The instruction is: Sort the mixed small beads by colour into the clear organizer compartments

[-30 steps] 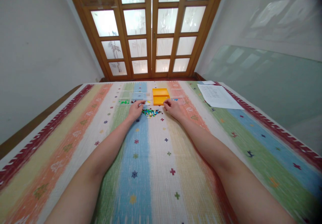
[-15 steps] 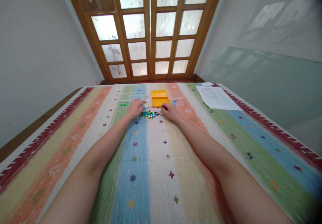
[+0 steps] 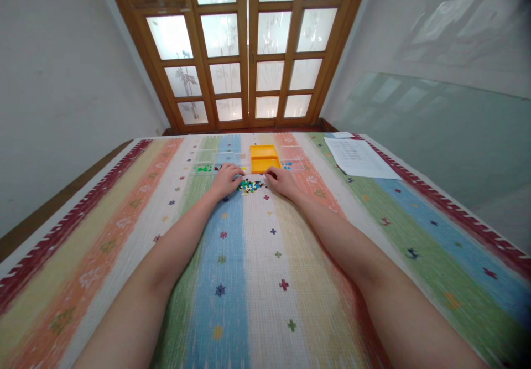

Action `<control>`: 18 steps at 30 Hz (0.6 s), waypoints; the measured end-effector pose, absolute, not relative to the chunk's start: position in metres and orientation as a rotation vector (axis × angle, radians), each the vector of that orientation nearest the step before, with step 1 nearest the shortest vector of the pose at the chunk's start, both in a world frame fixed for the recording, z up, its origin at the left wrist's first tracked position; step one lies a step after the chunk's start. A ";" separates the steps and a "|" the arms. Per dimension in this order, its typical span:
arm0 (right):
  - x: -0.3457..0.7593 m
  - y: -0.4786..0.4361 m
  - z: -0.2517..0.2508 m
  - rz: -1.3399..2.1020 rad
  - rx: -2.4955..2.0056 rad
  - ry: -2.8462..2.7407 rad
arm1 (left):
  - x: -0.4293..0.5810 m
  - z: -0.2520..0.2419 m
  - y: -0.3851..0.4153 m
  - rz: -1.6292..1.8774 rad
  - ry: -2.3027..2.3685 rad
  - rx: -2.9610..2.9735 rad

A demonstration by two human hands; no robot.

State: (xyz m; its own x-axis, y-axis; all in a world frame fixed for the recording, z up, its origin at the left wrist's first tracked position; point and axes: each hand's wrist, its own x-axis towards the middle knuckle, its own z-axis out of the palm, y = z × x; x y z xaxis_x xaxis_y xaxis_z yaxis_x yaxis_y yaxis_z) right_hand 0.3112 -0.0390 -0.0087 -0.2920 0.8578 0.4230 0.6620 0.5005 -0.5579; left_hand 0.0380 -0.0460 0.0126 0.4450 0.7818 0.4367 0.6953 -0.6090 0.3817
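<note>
A pile of small mixed-colour pieces (image 3: 250, 187), perhaps beads, lies on the striped cloth between my hands. My left hand (image 3: 226, 181) rests at the pile's left edge, fingers curved and a little apart, with nothing visible in them. To the right, my right hand (image 3: 281, 181) is closed in a pinch by the front edge of an open yellow box (image 3: 265, 160); anything between its fingertips is too small to make out. Behind my left hand stands a clear case (image 3: 198, 161) with green, dark and yellow pieces. Another clear case (image 3: 297, 162) right of the yellow box holds blue pieces.
A striped tablecloth (image 3: 224, 258) with printed figures covers the table. Printed paper sheets (image 3: 360, 159) lie at the far right. A glass panel (image 3: 435, 136) leans on the right wall, and wooden doors with panes (image 3: 249, 70) stand beyond the table.
My left hand has shifted slightly right and toward the pile, its fingertips now at the pile's edge. My right hand stays pinched in nearly the same place. The view has tilted slightly.
</note>
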 end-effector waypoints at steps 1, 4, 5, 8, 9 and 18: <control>0.311 -0.039 -0.009 0.359 -1.239 -2.051 | 0.039 0.013 -0.047 0.861 1.279 2.561; 0.312 -0.039 -0.009 0.359 -1.243 -2.055 | 0.041 0.012 -0.050 0.795 1.199 2.604; 0.312 -0.039 -0.009 0.360 -1.248 -2.056 | 0.042 0.011 -0.051 0.782 1.179 2.611; 0.313 -0.040 -0.008 0.363 -1.253 -2.059 | 0.040 0.012 -0.052 0.761 1.112 2.619; 0.313 -0.040 -0.007 0.363 -1.249 -2.062 | 0.039 0.012 -0.053 0.756 1.090 2.622; 0.312 -0.041 -0.007 0.362 -1.240 -2.072 | 0.036 0.018 -0.057 0.712 1.066 2.625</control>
